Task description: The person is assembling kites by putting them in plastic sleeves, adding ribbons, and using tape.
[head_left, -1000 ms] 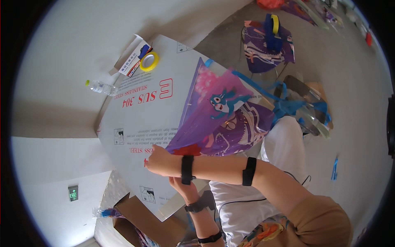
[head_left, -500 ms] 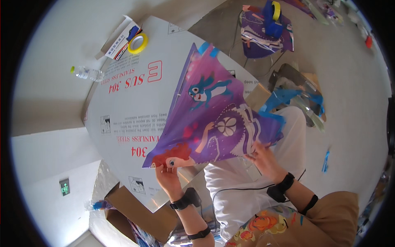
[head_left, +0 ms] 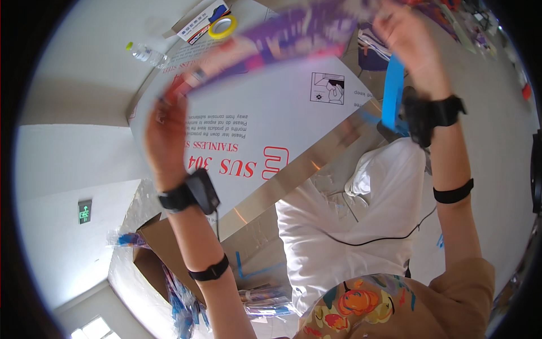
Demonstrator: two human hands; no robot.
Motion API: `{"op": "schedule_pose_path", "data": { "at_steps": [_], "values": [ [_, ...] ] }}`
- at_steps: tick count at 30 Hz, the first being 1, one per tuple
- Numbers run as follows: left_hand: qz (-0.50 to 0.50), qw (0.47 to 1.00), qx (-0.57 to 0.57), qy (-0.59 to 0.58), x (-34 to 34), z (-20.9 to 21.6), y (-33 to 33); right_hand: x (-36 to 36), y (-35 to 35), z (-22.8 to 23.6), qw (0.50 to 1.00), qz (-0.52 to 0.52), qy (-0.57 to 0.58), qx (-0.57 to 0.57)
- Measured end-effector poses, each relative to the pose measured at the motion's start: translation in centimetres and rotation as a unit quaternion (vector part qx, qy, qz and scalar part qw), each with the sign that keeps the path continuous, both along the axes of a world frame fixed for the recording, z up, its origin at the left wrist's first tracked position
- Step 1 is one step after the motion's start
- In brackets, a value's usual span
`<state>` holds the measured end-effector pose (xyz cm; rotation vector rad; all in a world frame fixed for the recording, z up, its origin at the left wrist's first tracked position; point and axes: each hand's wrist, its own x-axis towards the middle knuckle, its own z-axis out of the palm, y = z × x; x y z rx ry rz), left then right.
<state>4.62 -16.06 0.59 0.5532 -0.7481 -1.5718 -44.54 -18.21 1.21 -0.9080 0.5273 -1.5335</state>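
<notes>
A thin purple printed kite (head_left: pixel 282 39), smeared by motion, stretches across the top of the head view above the sheet-covered table. At its left end, my left hand (head_left: pixel 166 141) is closed on a corner, the fingertips blurred. My right hand (head_left: pixel 415 53) is raised at the upper right and grips the other end, its fingers partly blurred too. A blue strip (head_left: pixel 393 93) hangs down beside my right wrist. Both wrists carry black straps with small devices. The kite's picture cannot be made out now.
On the table (head_left: pixel 293 130), a roll of yellow tape (head_left: pixel 222 26) lies by a white box (head_left: pixel 197 24). A clear bottle (head_left: pixel 148 55) with a yellow-green cap is at the far left edge. Below left, an open cardboard box (head_left: pixel 148 260) holds plastic-wrapped packets (head_left: pixel 183 299). Another purple printed piece (head_left: pixel 371 51) lies behind.
Both hands have risen and moved apart, lifting the kite from near my lap to the far side. It was spread with its picture showing; now it is drawn out edgewise and blurred.
</notes>
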Motion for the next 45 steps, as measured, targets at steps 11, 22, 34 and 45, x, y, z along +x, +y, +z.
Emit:
{"op": "schedule_pose_path", "data": {
  "at_steps": [11, 22, 34, 45],
  "values": [
    [0.214, 0.907, 0.299, -0.207, 0.3, -12.1, 10.5, 6.7, 6.6, -13.2, 0.934, -0.077, 0.082, 0.339],
    [0.239, 0.901, 0.264, -0.248, 2.1, -17.3, 18.0, 8.8, 7.5, -19.1, 0.932, -0.167, 0.147, 0.286],
    [0.257, 0.850, 0.264, -0.376, 2.0, -18.1, 19.2, 17.3, 16.3, -16.6, 0.885, 0.007, 0.422, 0.197],
    [0.306, 0.881, 0.232, -0.277, 1.6, -16.5, 18.4, -9.1, 7.7, -17.9, 0.486, -0.130, 0.859, 0.092]
  ]
}}
